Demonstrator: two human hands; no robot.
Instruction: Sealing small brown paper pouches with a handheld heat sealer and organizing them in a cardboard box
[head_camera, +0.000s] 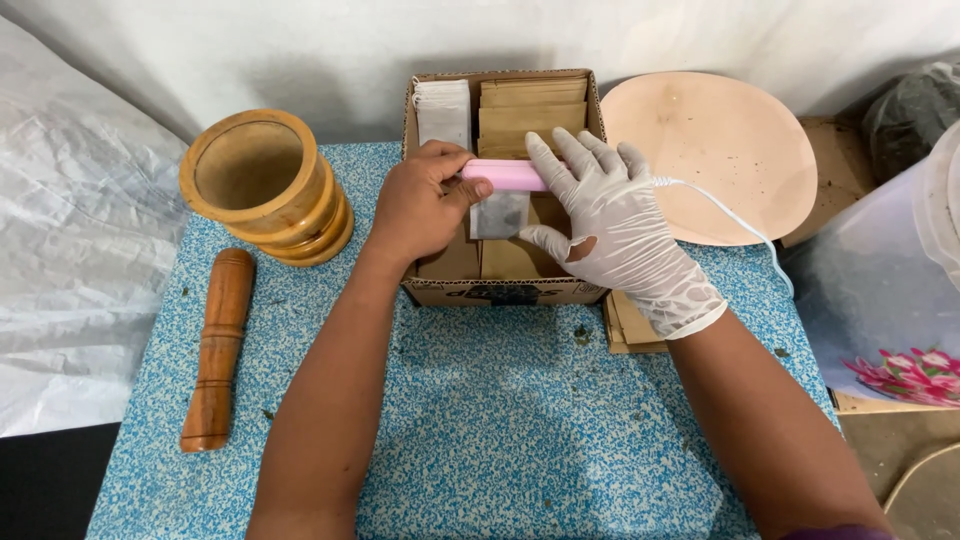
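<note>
Head view: bare left hand (420, 205) and white-gloved right hand (610, 225) both clamped, fingers pressed together, on a small pink corded sealing bar (505, 174) pinching the top of a small translucent sachet (498, 214) above the open brown cardboard box (505, 290) on the blue-speckled counter (500, 420). Best done with even pressure along the whole bar, sachet edge kept flat and straight. Hidden: sachet's top edge, bar's right end under the glove; contents too dim to tell.
</note>
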